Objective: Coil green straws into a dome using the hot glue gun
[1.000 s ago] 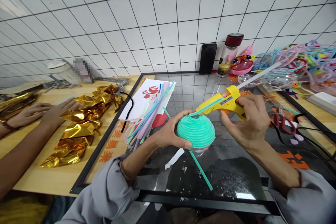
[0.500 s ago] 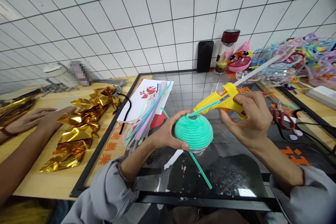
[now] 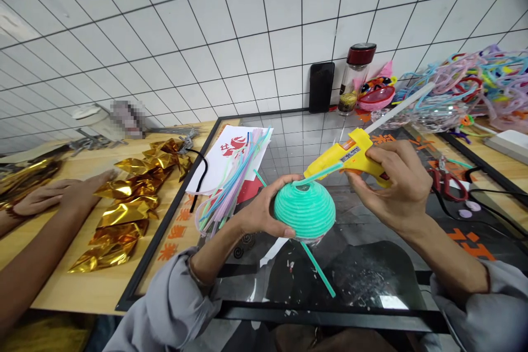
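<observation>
A green ribbed dome (image 3: 305,212), wound in coils of a soft strip, is gripped from its left side by my left hand (image 3: 266,209). A small hole shows at its top, and a loose green strip end (image 3: 324,172) rises from there to the right. My right hand (image 3: 398,179) is wrapped round a yellow hot glue gun (image 3: 342,157), its nozzle close to the dome's top rim. Whether the nozzle touches the rim, I cannot tell. From the back of the gun sticks a long white glue stick (image 3: 400,105). Below the dome lies a straight green strip (image 3: 317,269).
Coloured strips (image 3: 231,181) lie on white paper (image 3: 218,148) to the left. Another person's hands (image 3: 78,192) rest near gold foil (image 3: 124,212). A phone (image 3: 322,87) and a glass bottle (image 3: 355,80) stand by the wall. Red-handled pliers (image 3: 449,181) and a tangle of strips (image 3: 466,80) are at right.
The glue gun and my right hand have shifted very slightly, staying at the dome's top. My left hand keeps its hold. The whole view has turned a little.
</observation>
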Available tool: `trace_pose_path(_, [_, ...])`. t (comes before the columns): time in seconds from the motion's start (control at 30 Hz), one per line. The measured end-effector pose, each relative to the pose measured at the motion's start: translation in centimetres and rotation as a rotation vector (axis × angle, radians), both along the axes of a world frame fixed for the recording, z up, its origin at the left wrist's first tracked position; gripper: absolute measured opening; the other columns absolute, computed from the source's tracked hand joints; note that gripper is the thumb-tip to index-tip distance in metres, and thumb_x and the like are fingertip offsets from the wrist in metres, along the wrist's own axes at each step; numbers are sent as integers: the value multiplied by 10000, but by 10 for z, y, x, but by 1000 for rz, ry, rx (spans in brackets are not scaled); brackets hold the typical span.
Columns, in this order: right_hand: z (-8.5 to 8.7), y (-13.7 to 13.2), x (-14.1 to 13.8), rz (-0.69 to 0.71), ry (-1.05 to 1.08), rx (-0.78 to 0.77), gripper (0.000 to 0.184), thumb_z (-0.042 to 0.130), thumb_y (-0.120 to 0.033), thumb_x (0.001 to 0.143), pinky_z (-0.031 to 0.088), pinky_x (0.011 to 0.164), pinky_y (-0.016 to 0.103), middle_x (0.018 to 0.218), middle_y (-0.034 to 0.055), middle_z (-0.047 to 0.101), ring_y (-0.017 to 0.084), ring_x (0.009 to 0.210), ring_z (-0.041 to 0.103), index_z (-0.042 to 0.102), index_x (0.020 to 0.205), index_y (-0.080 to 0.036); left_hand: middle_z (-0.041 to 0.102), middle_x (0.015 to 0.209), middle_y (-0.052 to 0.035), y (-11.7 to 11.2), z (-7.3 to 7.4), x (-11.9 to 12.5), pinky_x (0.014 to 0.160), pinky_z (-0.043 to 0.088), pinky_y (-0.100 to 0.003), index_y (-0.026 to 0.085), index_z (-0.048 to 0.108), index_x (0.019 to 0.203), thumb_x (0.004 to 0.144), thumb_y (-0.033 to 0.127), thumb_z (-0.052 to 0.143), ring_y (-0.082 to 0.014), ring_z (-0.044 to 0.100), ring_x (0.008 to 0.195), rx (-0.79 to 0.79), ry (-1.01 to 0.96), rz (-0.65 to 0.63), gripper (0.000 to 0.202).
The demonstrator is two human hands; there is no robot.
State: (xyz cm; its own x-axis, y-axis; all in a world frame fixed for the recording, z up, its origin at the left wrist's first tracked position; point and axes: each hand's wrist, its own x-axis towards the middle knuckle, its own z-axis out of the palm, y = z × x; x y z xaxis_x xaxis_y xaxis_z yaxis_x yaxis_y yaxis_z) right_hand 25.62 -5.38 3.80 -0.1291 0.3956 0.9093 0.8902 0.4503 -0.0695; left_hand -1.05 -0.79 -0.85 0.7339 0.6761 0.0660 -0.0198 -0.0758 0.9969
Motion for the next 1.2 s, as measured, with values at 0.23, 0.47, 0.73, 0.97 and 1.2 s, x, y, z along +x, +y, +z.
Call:
trace_pose_path(0.23, [2,1,2,73,-2,24,257,718,-174,812,492,582,350,852,43,643,213,734,625,580,1014,-253,543,1395,-135,-1,1,0,1140,391,-537,205,463,1400,457,453,957,-386,508,1316,-2,-14,-19,1093])
trace_pose_path(0.47, [1,2,5,135,7,9,248,715,-198,832,500,584,356,860,51,648,218,731,629,599,1048,-238,527,1420,-137,1,-2,-1,1152,374,-526,208,463,1402,476,404,950,-374,508,1311,62,9,-49,1065])
trace_pose_path(0.73, [2,3,8,165,9,-13,210,702,-245,843,503,602,357,855,52,660,224,752,634,610,1031,-239,535,1414,-129,1,-2,-1,1166,358,-540,210,497,1371,453,421,951,-383,498,1318,69,17,-55,1045])
trace_pose_path(0.97, [2,2,12,133,36,-80,205,702,-361,853,502,608,375,840,55,660,227,732,633,611,991,-242,550,1384,-122,1,0,1,1159,368,-528,221,511,1362,461,431,950,-367,511,1300,58,-2,-59,1024])
trace_pose_path(1.2, [3,2,16,155,34,-74,204,722,-326,842,495,593,358,849,47,662,213,722,632,608,992,-246,550,1382,-116,0,2,1,1130,390,-507,233,509,1372,499,394,941,-350,530,1279,55,-34,-90,988])
